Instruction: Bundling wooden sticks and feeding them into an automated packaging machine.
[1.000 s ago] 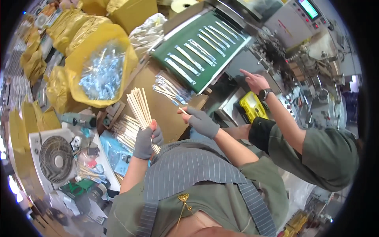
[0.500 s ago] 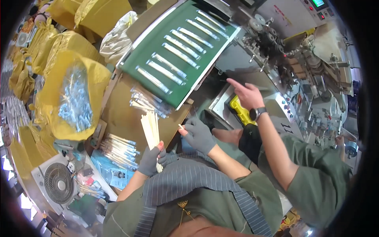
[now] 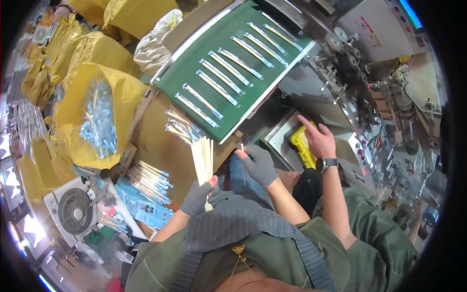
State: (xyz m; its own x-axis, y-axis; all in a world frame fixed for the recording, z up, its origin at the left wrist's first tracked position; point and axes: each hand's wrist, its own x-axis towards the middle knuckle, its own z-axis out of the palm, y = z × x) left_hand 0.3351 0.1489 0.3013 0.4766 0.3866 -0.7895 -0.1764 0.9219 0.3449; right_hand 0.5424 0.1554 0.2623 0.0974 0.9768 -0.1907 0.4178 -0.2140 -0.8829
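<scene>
My left hand [image 3: 196, 197], in a grey glove with bare fingertips, is closed round a fanned bundle of pale wooden chopsticks [image 3: 203, 156]. Just to its right, my right hand [image 3: 259, 165], gloved the same way, has thumb and fingers pressed together. A pale stick tip [image 3: 242, 146] pokes up from that pinch; the stick's remaining length is hidden. Beyond both hands, a loose heap of wrapped chopsticks [image 3: 181, 127] lies on the brown board [image 3: 158, 146] below the belt's end. Separate wrapped packs [image 3: 220, 88] lie slantwise along the green conveyor belt [image 3: 187, 73].
At the right a co-worker's hand [image 3: 321, 141] with a watch reaches over a yellow case [image 3: 302, 148]. Machinery [image 3: 360, 63] stands behind it. To the left are an opened yellow sack [image 3: 127, 97], stacked wrapped chopsticks [image 3: 146, 182] and a fan [image 3: 75, 210].
The whole view has shifted, so the scene sits differently. The co-worker's hand has come down nearer the yellow case. Packs on the belt have moved toward its near end. Both my hands keep their grips.
</scene>
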